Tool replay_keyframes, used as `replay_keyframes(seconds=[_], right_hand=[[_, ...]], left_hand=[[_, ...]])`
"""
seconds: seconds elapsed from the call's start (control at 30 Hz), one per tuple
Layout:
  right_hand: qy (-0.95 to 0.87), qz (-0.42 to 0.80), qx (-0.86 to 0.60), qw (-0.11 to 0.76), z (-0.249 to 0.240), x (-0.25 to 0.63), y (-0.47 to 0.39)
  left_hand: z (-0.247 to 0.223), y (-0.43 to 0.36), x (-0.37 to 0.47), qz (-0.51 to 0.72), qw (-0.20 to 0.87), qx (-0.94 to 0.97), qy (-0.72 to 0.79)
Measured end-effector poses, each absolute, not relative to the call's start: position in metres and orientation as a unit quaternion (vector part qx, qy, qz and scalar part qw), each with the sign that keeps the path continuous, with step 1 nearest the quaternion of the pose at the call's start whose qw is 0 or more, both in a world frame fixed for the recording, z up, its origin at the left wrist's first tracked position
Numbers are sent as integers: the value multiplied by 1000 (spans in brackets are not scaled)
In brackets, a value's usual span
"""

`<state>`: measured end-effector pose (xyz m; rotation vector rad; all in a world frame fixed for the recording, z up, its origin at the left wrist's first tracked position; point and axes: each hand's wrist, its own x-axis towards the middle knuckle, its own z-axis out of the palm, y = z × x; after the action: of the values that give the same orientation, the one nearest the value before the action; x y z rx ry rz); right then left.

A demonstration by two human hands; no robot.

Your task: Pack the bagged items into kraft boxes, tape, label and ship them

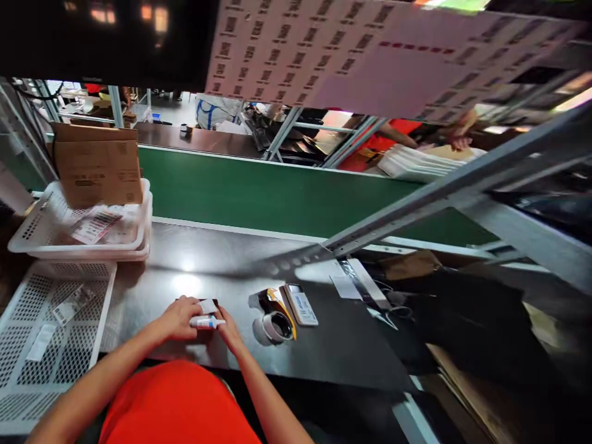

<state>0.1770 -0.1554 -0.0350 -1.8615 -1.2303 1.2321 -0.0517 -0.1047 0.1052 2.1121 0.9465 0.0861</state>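
Our left hand (181,317) is nearly closed, and its fingers seem to pinch the wide end of the small white tube (203,322). Our right hand (227,330) is half bent beside the nozzle; we cannot tell if it grips anything. The tube lies almost level between the two hands, near the front edge of the surface and left of its middle, with the nozzle toward the right. We judge it light and rather soft, a little slippery, and not fragile, but hard pressure could squeeze it; so we would hold it gently by the wide end or by the middle of the body. Both our forearms come from the front edge and lean inward, so the hands meet low, just above the metal table (222,246). To the right along the same edge we see a tape roll (271,331) and, behind it, a white device (301,305); at the left edge stands a basket (106,308).
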Motion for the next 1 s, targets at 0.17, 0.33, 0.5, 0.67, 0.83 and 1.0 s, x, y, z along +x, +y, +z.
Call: replay_keyframes(seconds=[0.17,0.33,0.5,0.67,0.83,1.0], right_hand=[[-395,494,-699,334,-43,179,-160],[-362,515,-686,365,-46,184,-164],[-367,541,-667,358,-47,191,-159],[-392,555,-654,334,-45,197,-156],[-417,541,-657,318,-41,197,-156],[-446,483,-688,308,-27,192,-159]], left_hand=[[61,-88,-27,-57,371,867,328],[60,-87,-32,-91,342,884,306],[51,-90,-24,-31,346,889,297],[38,-93,-16,-8,320,888,330],[43,-95,-7,-93,276,899,327],[52,-93,-9,-149,194,881,406]])
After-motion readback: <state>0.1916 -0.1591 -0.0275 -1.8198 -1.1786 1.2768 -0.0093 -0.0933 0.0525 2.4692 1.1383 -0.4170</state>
